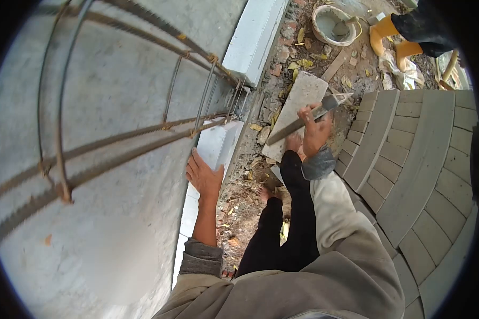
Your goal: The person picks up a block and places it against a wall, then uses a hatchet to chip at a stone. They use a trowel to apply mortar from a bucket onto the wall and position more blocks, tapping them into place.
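Note:
My left hand [203, 174] lies on the near end of a white block [218, 139] along the wall edge, fingers stretched out and thumb apart. The block meets the rusty rebar cage [189, 130] at its far end. My right hand [316, 130] is wrapped round the handle of a hammer [331, 102], raised above a grey slab [306, 93]. The hammer's dark head points up and right, with a pale pointed tip; its handle slants down to the left. My bare feet stand below, one on the slab.
A bucket [333, 25] with grey mortar and a tool in it stands at the top. Another person's orange boots [380, 34] are at the upper right. Stacked grey blocks [410, 133] line the right side. Rubble and leaves cover the ground [250, 183]. A concrete surface [117, 223] fills the left.

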### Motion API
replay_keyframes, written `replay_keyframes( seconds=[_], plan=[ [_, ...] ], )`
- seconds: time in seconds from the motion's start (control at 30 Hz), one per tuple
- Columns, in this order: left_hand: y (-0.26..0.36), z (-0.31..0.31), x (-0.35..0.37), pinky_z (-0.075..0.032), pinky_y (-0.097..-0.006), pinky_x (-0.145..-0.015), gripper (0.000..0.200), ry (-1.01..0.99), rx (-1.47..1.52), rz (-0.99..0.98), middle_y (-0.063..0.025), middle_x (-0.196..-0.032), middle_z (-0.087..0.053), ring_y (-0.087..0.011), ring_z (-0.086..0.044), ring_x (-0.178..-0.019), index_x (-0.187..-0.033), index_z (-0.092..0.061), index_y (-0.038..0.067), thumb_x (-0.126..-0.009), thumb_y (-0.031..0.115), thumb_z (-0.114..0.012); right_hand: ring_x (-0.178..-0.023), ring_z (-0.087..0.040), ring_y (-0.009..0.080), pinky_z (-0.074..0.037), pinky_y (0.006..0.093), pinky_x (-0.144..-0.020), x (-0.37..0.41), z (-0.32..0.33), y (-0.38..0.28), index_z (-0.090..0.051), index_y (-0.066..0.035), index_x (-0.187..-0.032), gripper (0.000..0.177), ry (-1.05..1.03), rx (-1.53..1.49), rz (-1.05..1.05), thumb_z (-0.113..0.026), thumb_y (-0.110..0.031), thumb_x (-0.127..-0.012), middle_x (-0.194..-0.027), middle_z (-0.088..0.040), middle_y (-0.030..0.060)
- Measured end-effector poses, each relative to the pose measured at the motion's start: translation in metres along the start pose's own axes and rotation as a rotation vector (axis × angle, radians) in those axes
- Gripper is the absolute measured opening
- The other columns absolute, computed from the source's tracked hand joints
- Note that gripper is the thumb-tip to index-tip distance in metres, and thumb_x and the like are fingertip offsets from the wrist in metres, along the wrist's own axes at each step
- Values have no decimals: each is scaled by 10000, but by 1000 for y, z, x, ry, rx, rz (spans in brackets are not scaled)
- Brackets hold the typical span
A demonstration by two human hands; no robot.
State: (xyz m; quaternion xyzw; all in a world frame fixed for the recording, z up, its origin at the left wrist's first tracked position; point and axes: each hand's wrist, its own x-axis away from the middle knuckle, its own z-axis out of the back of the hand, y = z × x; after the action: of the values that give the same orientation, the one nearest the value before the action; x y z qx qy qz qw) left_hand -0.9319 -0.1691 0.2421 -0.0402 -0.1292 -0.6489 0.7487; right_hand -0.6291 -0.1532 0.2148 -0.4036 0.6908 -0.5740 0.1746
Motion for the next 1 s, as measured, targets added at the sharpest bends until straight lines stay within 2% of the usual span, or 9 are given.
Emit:
replay_keyframes(
  seconds=[0.17,0.3,0.4,0.5,0.6,0.7,0.83,0.93,1.0],
  plan=[
    [-7,-6,-2,-358,-532,-1068,1004,-49,-128,36,-205,-1397,-454,-410,-433,-1271,-1496,-319,42,-681,304,-842,-925,-655,169,-511,309,-831,-65,-42,57,-498,-35,-1058,258,126,-222,-104,-704,-109,-922,-941,-601,43],
    [-10,-9,-4,-386,-524,-1059,991,-35,-153,4,-219,-1397,-455,-419,-441,-1275,-1494,-328,39,-686,294,-842,-948,-669,204,-521,437,-813,-82,-57,100,-474,-101,-1078,310,95,-271,-208,-723,-189,-916,-977,-654,77],
    [-10,-11,-3,-406,-542,-1042,1007,-40,-187,11,-209,-1423,-436,-412,-419,-1304,-1507,-310,56,-688,294,-844,-916,-663,194,-530,405,-755,-86,-57,113,-472,-95,-1082,319,85,-170,-137,-726,-181,-909,-958,-665,98],
    [-5,-10,-1,-430,-560,-1011,1018,-54,-215,66,-186,-1444,-420,-401,-406,-1320,-1516,-299,77,-686,293,-847,-857,-661,185,-529,352,-681,-85,-52,115,-471,-88,-1083,323,129,-156,-218,-727,-173,-904,-932,-672,107],
    [1,-6,-2,-437,-574,-997,1023,-97,-210,113,-168,-1460,-405,-393,-396,-1328,-1525,-286,91,-691,290,-844,-787,-645,168,-512,311,-734,-80,-54,110,-477,-36,-1027,256,117,-135,-270,-695,-94,-906,-851,-638,79],
    [0,-5,-4,-443,-578,-986,1010,-107,-197,108,-164,-1456,-407,-396,-402,-1317,-1523,-289,92,-700,293,-838,-747,-639,154,-511,302,-684,-76,-58,107,-485,-32,-1026,280,93,-161,-309,-713,-139,-904,-860,-641,71],
    [-8,-9,-1,-446,-578,-980,998,-73,-189,66,-168,-1449,-411,-400,-407,-1307,-1518,-293,87,-703,291,-832,-683,-631,146,-520,281,-604,-91,-45,53,-532,-36,-1150,400,109,61,-144,-749,-259,-899,-819,-620,44],
    [-5,-9,-3,-443,-572,-985,999,-63,-195,59,-173,-1442,-416,-403,-410,-1303,-1517,-291,80,-703,287,-830,-683,-623,128,-512,266,-600,-89,-10,39,-553,-18,-1186,444,-17,235,-267,-741,-306,-907,-788,-600,30],
    [-1,-6,-2,-441,-570,-988,1003,-85,-184,84,-176,-1438,-418,-405,-410,-1302,-1521,-285,79,-703,287,-828,-692,-639,153,-526,312,-633,-78,12,52,-518,-12,-1303,576,-203,475,-369,-737,-367,-906,-814,-641,56]
  ],
)
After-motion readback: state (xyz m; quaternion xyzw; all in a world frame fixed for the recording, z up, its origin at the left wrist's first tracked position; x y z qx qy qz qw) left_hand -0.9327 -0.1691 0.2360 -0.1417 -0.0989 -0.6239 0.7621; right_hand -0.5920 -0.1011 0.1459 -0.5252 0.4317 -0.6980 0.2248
